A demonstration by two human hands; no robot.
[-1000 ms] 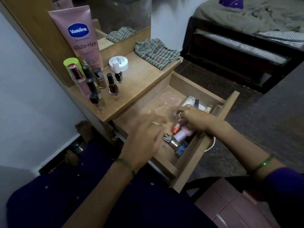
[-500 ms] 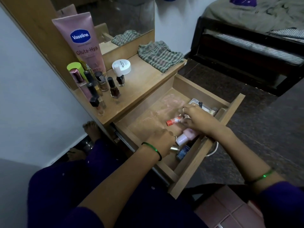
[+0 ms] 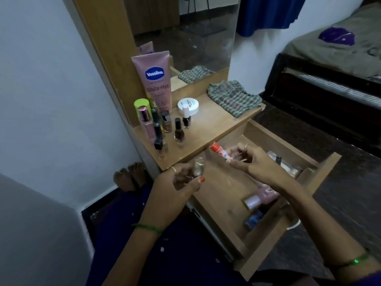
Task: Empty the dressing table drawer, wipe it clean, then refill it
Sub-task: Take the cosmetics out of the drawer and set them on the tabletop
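Open drawer (image 3: 266,242) with pink bottle (image 3: 261,198) inside

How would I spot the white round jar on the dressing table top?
Start at the tall pink Vaseline tube leaning by the mirror. Just right of its base, behind the dark nail polish bottles, sits the white round jar: low, flat-lidded, the only wide white thing there.

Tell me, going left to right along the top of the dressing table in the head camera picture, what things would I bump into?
Green-capped bottle → pink Vaseline tube → dark nail polish bottle → round white jar → checked cloth. The other small bottles crowd together, so I skip them.
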